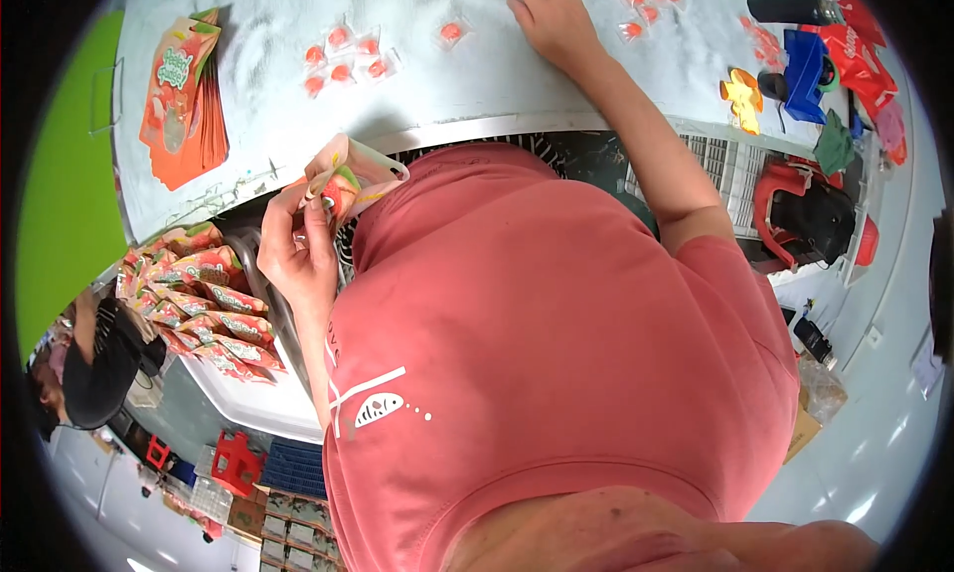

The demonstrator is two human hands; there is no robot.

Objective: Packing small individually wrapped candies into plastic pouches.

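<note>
From my remote station I have the left hand [303,246] pinching a peach-and-green printed film pouch [345,190] by the pale-blue bench [447,87]'s near edge, likely light, floppy, slick, best held at the rim; right hand [553,23] cropped, grip untellable.

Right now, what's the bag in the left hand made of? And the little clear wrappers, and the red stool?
The bag in the left hand looks like printed plastic film, maybe softly shiny: it bends and folds. The clear wrappers seem glossy plastic: red shows through. The red stool is probably hard, moulded plastic, evenly coloured.
</note>
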